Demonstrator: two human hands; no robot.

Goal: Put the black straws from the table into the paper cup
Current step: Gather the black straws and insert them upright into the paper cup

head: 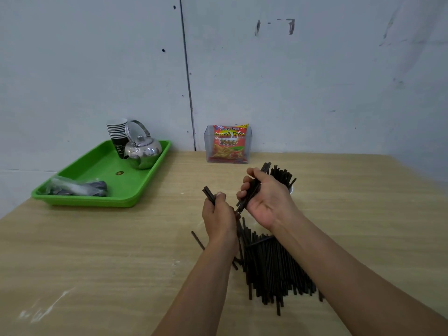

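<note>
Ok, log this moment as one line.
left hand: grips few straws | right hand: grips straw bundle | paper cup: behind right hand, partly filled | straw pile: on table

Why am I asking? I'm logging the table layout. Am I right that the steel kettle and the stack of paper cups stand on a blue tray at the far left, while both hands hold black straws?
Not quite: the tray is green, not blue, as the head view shows. The rest holds: the steel kettle and the stack of paper cups stand on it at the far left, and the left hand and right hand both hold black straws.
</note>
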